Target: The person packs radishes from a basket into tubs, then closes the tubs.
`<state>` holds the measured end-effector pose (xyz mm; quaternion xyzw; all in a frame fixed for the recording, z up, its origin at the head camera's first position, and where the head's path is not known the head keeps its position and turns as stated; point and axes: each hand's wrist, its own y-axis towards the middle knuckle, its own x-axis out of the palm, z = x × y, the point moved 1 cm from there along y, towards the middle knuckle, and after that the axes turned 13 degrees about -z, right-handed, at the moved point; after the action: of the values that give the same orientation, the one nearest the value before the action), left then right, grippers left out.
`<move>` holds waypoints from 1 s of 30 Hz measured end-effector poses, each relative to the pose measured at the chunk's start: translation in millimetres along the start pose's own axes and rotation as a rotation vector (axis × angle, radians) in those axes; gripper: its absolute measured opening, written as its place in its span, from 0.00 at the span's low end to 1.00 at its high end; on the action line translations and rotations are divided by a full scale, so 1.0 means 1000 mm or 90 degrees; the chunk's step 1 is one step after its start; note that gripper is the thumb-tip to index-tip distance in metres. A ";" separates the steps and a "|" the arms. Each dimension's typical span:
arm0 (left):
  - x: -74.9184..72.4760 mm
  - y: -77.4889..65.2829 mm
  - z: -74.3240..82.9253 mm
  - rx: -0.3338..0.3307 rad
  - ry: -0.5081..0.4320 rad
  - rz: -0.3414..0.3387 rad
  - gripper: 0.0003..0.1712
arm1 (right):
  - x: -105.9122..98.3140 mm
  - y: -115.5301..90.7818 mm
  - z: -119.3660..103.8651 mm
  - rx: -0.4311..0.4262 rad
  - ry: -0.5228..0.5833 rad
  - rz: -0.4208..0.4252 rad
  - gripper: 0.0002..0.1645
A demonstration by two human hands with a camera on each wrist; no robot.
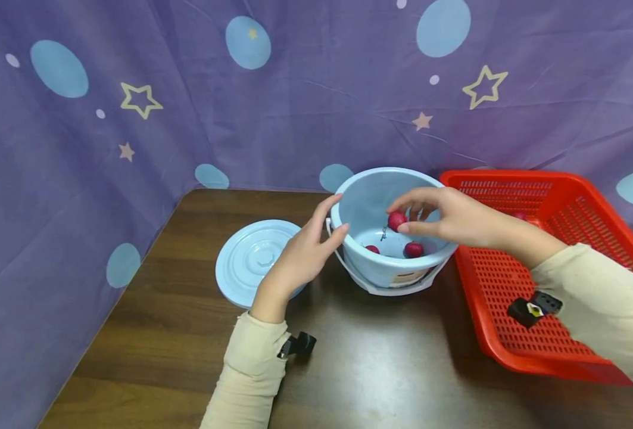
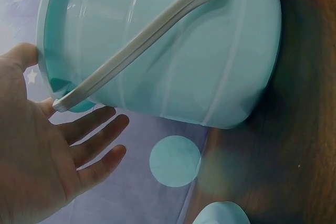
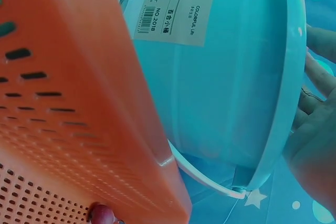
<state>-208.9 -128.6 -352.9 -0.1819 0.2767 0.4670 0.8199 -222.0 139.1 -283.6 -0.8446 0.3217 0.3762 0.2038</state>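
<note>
Inside the mouth of a light blue bucket (image 1: 386, 271), my right hand (image 1: 434, 214) pinches a round red radish (image 1: 397, 221) between fingertips and thumb. A thin dark stem hangs from it. Below, more radishes (image 1: 414, 249) lie on the bucket floor. My left hand (image 1: 305, 250) rests at the bucket's left rim with thumb and fingers spread. In the left wrist view, its thumb meets the rim and the other fingers extend loosely beside the bucket handle (image 2: 142, 43). The right wrist view shows the bucket's paper label (image 3: 176, 6); the held radish is hidden there behind the bucket wall.
A red slotted basket (image 1: 482, 316) stands on the right, close against the bucket, under my right forearm. One radish (image 3: 102, 214) lies inside it. The round blue lid (image 1: 241, 262) lies flat on the wooden table (image 1: 150, 333) at left. Behind hangs a purple patterned cloth (image 1: 305, 119).
</note>
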 end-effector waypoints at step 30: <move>0.002 0.000 0.000 0.000 -0.014 -0.011 0.36 | -0.029 -0.045 0.028 0.021 0.031 0.210 0.10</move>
<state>-208.4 -127.4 -354.0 -0.1787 0.2663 0.4620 0.8269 -219.4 198.4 -274.3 -0.7859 0.4668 0.3787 0.1451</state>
